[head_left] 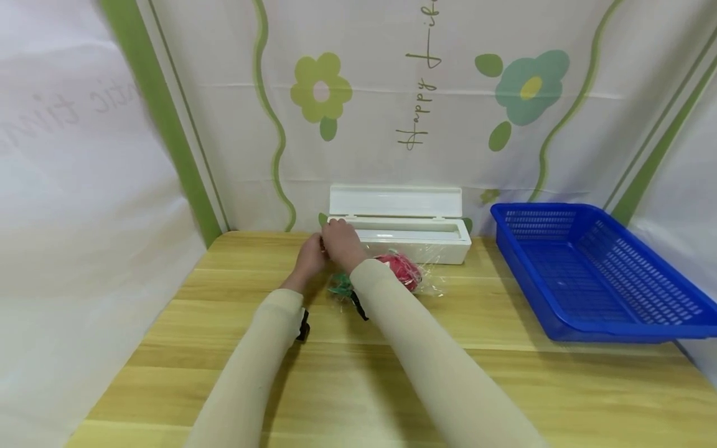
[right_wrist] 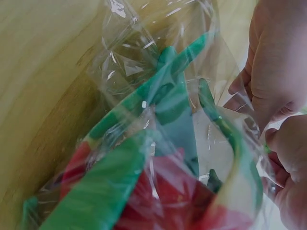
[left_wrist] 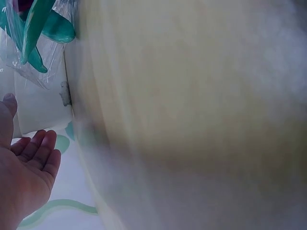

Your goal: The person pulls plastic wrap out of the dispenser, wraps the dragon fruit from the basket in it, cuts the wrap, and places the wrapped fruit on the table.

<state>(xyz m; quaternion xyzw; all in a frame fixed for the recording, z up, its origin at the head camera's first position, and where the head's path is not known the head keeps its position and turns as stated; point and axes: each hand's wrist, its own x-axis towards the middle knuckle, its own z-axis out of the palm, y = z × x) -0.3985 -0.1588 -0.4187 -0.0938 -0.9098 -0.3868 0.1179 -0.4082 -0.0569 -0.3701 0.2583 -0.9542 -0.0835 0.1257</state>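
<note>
A dragon fruit (head_left: pixel 404 271), pink-red with green scales, lies in clear cling film on the table below the right forearm. In the right wrist view its green scales (right_wrist: pixel 100 182) show through the crinkled film (right_wrist: pixel 129 67). Behind it stands a white cling film box (head_left: pixel 442 252) with its lid (head_left: pixel 394 202) raised. My right hand (head_left: pixel 343 241) is at the box's left end, fingers curled downward; I cannot tell what they hold. Close beside it is my left hand (head_left: pixel 310 256). In the left wrist view the left hand (left_wrist: pixel 29 177) has relaxed, slightly bent fingers near the box's end.
A blue plastic basket (head_left: pixel 518 270) stands on the right side of the wooden table (head_left: pixel 224 348). Patterned white cloth (head_left: pixel 370 137) hangs behind the box and along both sides.
</note>
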